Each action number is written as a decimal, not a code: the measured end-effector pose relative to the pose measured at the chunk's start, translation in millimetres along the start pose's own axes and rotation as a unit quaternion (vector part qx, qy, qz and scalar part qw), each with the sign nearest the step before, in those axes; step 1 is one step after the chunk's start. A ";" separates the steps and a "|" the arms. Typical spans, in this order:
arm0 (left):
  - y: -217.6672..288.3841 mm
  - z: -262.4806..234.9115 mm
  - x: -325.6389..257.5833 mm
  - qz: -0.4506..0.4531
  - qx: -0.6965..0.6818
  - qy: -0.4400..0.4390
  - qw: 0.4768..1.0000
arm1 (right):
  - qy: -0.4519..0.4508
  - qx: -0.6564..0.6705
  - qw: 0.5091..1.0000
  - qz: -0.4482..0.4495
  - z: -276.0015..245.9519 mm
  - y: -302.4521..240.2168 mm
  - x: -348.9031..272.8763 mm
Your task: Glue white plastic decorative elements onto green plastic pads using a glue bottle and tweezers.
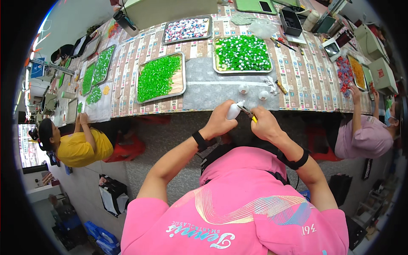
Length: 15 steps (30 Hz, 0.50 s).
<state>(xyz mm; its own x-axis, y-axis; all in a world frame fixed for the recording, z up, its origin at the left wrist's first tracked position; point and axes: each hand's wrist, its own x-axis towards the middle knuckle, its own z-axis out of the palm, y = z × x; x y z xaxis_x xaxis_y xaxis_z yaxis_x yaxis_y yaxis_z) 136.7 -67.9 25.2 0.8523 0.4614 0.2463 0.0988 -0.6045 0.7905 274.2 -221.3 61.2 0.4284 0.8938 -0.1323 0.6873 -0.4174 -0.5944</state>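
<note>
My left hand is closed around a small white squeeze bottle, its narrow nozzle tilted up and to the right. In my right hand is a pair of pliers or cutters with yellow on the handles. The metal jaws reach the bottle's nozzle; whether they grip it is too small to tell. Both hands are just off the table's front edge. Beyond them, a white rounded bottle and another white bottle stand on grey paper, near a yellow tube.
A tray of green pieces lies left, a tray of green-and-white pieces ahead, and a tray of red, white and blue pieces behind. A black box stands far right. One person in yellow sits left, another in mauve right.
</note>
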 end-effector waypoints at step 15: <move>0.8 2.0 9.4 -0.188 -0.453 -0.203 0.848 | 0.019 0.042 0.999 -0.024 -10.0 24.1 -9.1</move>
<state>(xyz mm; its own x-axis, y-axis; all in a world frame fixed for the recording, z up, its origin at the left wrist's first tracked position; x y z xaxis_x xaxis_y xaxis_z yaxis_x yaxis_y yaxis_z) 145.8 -65.3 27.0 0.9726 0.1378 -0.1871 0.1254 0.3670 0.9217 292.7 -241.1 56.0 0.4194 0.9049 -0.0724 0.6571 -0.3576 -0.6636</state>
